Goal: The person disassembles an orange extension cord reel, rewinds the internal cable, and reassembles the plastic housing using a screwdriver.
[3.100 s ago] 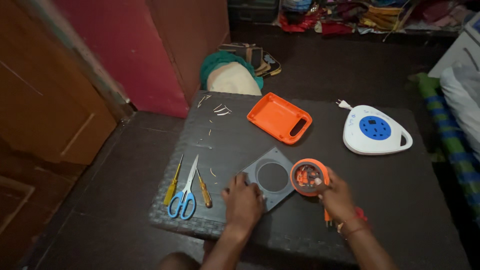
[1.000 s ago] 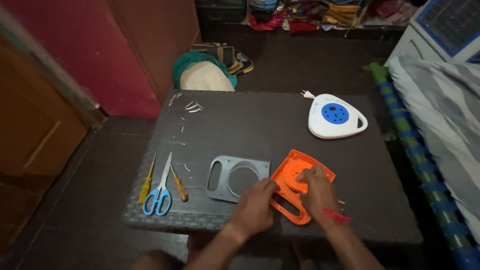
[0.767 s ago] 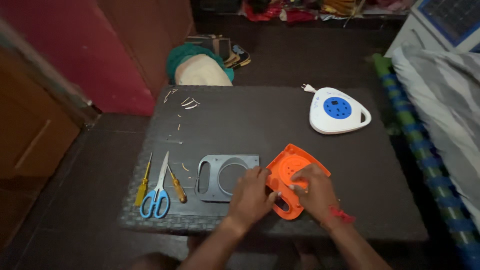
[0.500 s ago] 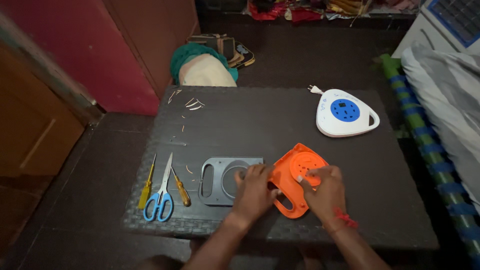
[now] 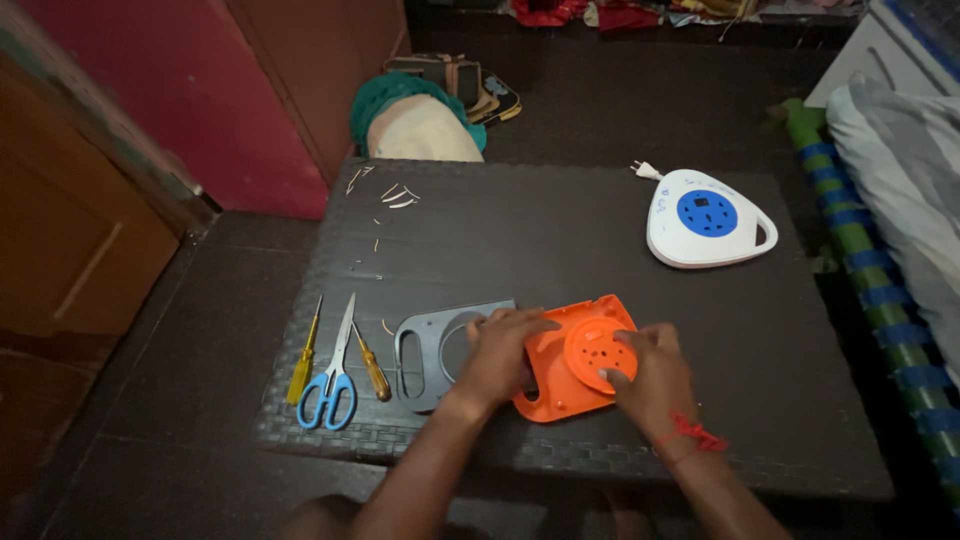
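both hands on an orange cover at the near edge of a dark table

a person leans over a dark woven table (image 5: 600,240), pressing an orange plastic cover (image 5: 560,385) with a round perforated disc set in its top. the cover lies flat close to the table's near edge, just right of a grey backing plate (image 5: 425,350) that it touches or slightly overlaps. the left hand (image 5: 500,355) is spread flat, fingers splayed across the seam where grey meets orange, holding down rather than gripping. the right hand (image 5: 650,375) rests on the cover's right side with fingertips curled onto the disc; whether they pinch its rim or only press on it cannot be told from here.

left of the cover, beyond the grey plate, lie a yellow-handled screwdriver (image 5: 303,355), blue-handled scissors (image 5: 333,375) and a second, amber-handled screwdriver (image 5: 370,365). far behind the cover and to its right sits a white extension box with a blue socket face (image 5: 708,218). small pale offcuts (image 5: 395,195) lie scattered far behind and to its left.

the risks look modest but real: with the cover so near the edge, a hard push could slide it off the table, and uneven pressure from the two hands might skew the disc or crack a thin plastic tab. a left hand slipping sideways could also knock the grey plate into the tools.
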